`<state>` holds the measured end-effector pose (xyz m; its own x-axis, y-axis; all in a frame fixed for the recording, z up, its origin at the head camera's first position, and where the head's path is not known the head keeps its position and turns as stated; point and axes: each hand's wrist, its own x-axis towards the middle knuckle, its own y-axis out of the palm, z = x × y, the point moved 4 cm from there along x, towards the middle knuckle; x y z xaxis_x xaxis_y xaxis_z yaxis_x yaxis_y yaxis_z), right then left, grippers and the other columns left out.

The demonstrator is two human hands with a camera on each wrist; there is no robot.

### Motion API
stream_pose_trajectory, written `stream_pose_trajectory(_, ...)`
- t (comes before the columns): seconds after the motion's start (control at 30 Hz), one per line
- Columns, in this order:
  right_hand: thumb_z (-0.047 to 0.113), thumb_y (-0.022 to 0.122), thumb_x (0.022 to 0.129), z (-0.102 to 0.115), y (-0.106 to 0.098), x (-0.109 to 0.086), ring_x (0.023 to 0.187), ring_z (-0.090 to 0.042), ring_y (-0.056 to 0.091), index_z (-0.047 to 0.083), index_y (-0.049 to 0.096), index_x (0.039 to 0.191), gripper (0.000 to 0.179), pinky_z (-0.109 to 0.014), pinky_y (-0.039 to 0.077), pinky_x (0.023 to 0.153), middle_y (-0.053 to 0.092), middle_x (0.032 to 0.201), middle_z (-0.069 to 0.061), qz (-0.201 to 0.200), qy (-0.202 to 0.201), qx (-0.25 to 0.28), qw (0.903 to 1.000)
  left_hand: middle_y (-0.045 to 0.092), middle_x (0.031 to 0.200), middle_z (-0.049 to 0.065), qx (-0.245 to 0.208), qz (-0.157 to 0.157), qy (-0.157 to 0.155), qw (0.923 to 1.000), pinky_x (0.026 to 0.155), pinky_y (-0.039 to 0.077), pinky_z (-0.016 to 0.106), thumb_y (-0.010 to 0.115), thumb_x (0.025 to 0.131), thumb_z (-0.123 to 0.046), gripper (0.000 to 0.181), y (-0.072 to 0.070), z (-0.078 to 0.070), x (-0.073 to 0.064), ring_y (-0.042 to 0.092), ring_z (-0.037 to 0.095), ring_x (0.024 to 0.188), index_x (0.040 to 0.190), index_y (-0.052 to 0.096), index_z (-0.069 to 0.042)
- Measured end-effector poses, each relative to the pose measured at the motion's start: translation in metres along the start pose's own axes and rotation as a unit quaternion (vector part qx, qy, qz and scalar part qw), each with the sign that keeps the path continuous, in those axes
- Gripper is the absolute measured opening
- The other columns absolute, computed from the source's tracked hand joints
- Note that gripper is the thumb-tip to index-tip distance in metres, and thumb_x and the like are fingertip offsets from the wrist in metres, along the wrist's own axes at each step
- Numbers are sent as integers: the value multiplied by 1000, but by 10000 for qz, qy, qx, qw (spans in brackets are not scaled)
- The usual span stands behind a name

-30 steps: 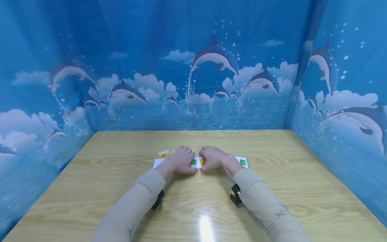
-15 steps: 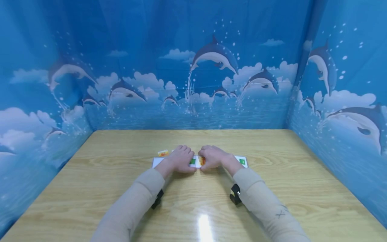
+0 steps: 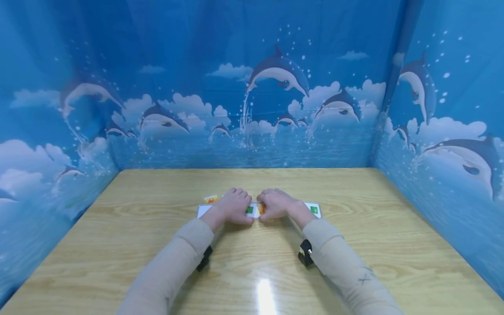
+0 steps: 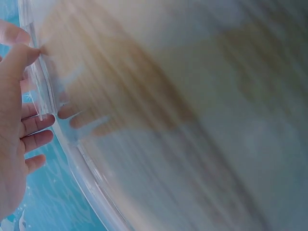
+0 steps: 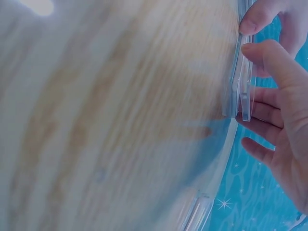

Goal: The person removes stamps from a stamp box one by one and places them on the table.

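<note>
Nearly touching, thumb tip close to thumb tip, a person's left hand (image 3: 235,207) and right hand (image 3: 274,204) reach forward over a narrow white picture strip (image 3: 256,211). Each hand is pinching: the thumb lies on the near side, the fingers curl round the far side, and clear plastic pieces (image 5: 246,103) sit between. Seen from the right wrist, those pieces show as two layered edges beside the right thumb; whether both hands grip the same pieces, I cannot tell.

Within the small gap between the hands, a green picture (image 3: 250,210) shows next to the left hand, and an orange picture (image 3: 261,208) right against the right hand. To the left of the left hand, a plain white end of the strip sticks out. To the right of the right hand, the opposite end carries another green picture (image 3: 314,210).

Just beyond the left hand and a little to its left, an orange-and-white card (image 3: 211,199) lies on the wood-grained desk (image 3: 252,249), too small to make out.

Behind the hands come pale beige sleeves (image 3: 169,267), a black device (image 3: 305,253) under each wrist. Well beyond the hands, a blue curtain (image 3: 189,52) printed with leaping dolphins, clouds and water rises past the far edge.
</note>
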<state>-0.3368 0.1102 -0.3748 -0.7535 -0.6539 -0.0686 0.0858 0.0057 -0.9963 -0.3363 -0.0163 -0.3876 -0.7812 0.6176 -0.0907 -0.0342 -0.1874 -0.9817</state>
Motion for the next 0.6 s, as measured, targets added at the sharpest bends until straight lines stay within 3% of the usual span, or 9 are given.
stream_pose_trajectory(0.2,42,71,73,1,-1,-2,86,-14,51,6,57,120,61,-34,43,83,58,103,-2,-62,-30,87,9999,53,124,9,-101,11,-60,9999,102,29,45,52,79,-63,76,0,2,-3,44,24,114,130,48,-7)
stream_pose_trajectory(0.4,43,70,74,-1,-4,-4,99,-18,52,5,55,124,65,-36,41,91,58,113,-6,-133,-29,124,9998,52,124,9,-71,-82,35,9999,101,31,44,50,80,-65,77,-4,2,-6,45,24,113,130,48,-7)
stream_pose_trajectory(0.6,37,70,73,-6,-10,-9,99,-19,53,4,56,123,61,-34,42,90,58,114,-7,-302,-71,133,9994,52,126,11,-150,-168,3,9997,101,32,44,51,79,-67,81,-5,6,-7,45,25,115,132,45,-6)
